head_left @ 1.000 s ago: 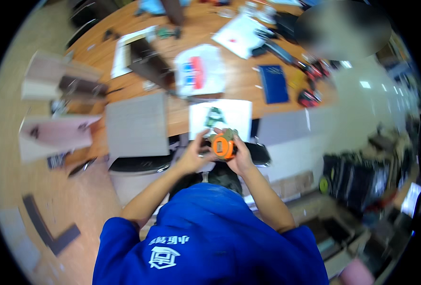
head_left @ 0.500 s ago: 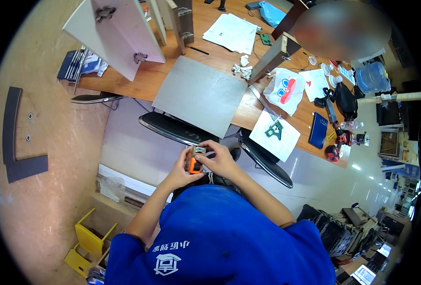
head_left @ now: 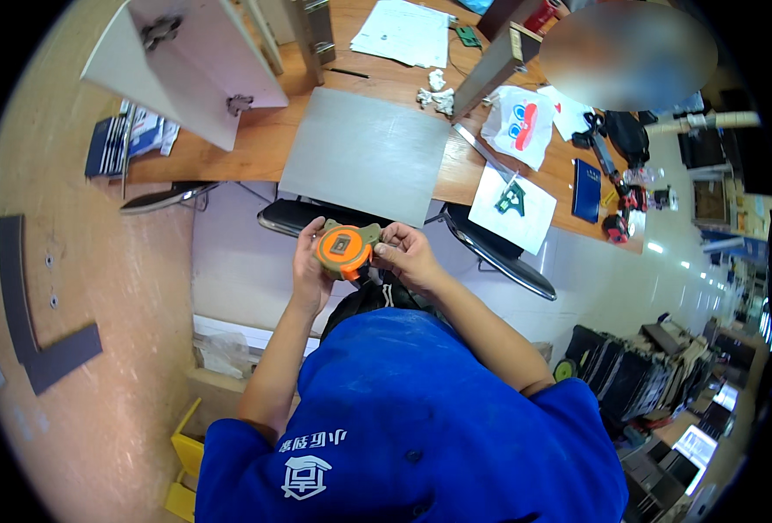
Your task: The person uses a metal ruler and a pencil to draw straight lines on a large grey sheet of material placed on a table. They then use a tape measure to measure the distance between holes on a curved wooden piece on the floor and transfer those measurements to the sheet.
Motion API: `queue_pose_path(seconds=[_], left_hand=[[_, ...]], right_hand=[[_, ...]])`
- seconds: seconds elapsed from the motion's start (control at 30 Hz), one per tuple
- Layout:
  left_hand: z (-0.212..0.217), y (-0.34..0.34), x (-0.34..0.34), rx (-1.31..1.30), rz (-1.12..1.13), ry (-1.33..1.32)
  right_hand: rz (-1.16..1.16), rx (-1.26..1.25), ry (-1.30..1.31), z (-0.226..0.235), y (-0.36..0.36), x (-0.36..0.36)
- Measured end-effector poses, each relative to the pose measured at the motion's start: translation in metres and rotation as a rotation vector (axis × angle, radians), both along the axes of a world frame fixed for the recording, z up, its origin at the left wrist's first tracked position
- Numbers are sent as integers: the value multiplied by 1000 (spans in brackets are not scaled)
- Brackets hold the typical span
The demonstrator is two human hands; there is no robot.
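Observation:
In front of my body I hold a palm-sized orange-and-olive tool with a round orange face and a small dark window in it. Its case resembles a tape measure, with olive edges showing at the top and right. My left hand wraps its left side. Fingers of my right hand pinch its right edge. Just beyond my hands, a grey flat panel lies on the wooden table, its near edge overhanging the table's front.
Black chairs stand at the table's near side. A pale panel with hinges stands at left. To the right lie a green tool on white paper, a dark blue notebook and a white plastic bag. Another person is at the far right.
Both hands have risen toward the table with the orange-and-olive tool. It has turned, so its round orange face now points up. The view has shifted slightly.

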State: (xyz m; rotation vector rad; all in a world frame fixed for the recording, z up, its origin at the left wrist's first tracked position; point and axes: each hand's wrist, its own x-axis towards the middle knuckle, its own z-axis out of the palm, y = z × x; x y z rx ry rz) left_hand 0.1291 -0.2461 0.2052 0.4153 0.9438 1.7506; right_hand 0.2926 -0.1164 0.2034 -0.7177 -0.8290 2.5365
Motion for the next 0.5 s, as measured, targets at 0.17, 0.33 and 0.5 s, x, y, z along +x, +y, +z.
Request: queue_pose_path(seconds=[0.17,0.33,0.5], left_hand=[[3,48,-35,-202,-521,-118],[5,85,-43,-429,-800,482],[-12,95,-23,-469,-867,550]], right_hand=[[-27,-109,-39,2,20,19],[189,209,-209,-27,36,18],[293,570,-353,-36,55,21]])
